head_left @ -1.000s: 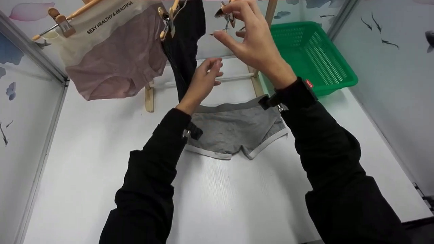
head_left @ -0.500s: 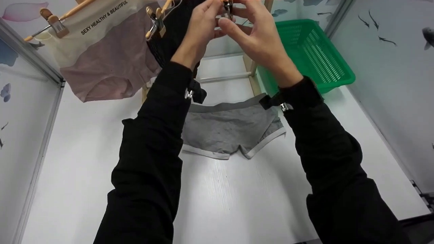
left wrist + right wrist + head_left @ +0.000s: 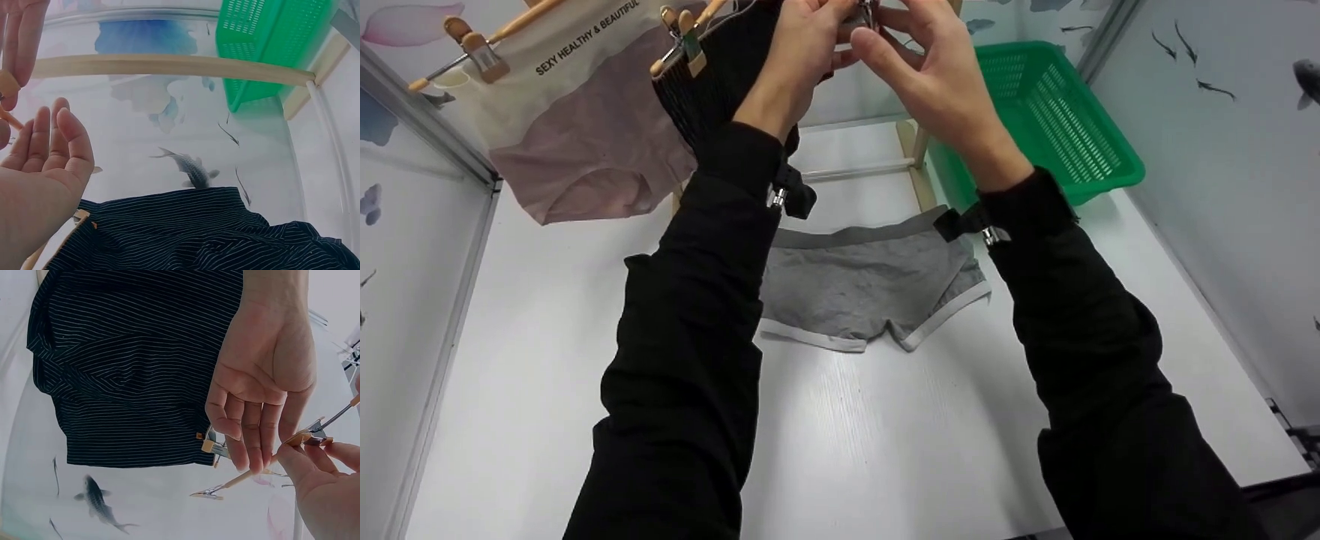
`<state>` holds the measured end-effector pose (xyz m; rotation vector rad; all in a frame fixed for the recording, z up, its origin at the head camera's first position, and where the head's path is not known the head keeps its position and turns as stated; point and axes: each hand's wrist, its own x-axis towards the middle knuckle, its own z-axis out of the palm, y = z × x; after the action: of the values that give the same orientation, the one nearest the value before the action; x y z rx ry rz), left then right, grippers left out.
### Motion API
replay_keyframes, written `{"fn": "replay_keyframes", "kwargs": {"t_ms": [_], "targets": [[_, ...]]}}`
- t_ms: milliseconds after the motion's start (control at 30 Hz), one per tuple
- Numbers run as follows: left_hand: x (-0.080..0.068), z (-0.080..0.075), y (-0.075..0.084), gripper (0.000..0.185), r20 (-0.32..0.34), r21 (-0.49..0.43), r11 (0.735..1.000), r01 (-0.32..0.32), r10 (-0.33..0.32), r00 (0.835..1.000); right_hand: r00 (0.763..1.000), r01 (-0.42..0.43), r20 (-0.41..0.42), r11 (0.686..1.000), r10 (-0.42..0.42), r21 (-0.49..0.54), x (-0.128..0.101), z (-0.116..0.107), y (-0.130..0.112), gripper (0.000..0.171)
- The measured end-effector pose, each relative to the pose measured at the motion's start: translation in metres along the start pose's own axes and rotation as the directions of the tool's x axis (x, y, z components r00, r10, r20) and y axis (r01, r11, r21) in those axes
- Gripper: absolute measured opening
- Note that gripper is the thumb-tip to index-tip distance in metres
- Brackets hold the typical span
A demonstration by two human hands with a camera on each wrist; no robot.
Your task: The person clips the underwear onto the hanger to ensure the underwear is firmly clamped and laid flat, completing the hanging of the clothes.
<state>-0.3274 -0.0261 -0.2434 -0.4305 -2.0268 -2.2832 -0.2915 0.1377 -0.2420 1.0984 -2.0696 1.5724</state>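
Both hands [image 3: 870, 45] pinching wooden hanger clip [image 3: 306, 437], black striped underwear [image 3: 135, 365], waistband [image 3: 585, 37] reading "SEXY HEALTHY & BEAUTIFUL"

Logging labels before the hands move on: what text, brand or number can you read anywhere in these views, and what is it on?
"SEXY HEALTHY & BEAUTIFUL": dark capitals on the cream waistband of the pink underwear clipped to the hanger at upper left, head view.
Grey shorts, black striped garment, green basket: no lettering visible.
Wrist views: no text.
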Motion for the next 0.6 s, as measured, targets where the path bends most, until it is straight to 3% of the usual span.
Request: {"fn": "replay_keyframes", "kwargs": {"t_ms": [300, 600], "targets": [[-0.006, 0.005, 0.003, 0.025, 0.015, -0.029, 0.996, -0.084, 0.085, 0.996, 1.0, 0.026, -0.011, 0.999, -0.026, 0.04, 0.0, 0.001, -0.004, 0.056], [-0.011, 0.007, 0.0, 0.024, 0.042, -0.109, 0.988, -0.112, 0.117, 0.992, 0.998, 0.058, -0.03, 0.997, -0.056, 0.043, -0.009, 0.003, -0.007, 0.064]]}}
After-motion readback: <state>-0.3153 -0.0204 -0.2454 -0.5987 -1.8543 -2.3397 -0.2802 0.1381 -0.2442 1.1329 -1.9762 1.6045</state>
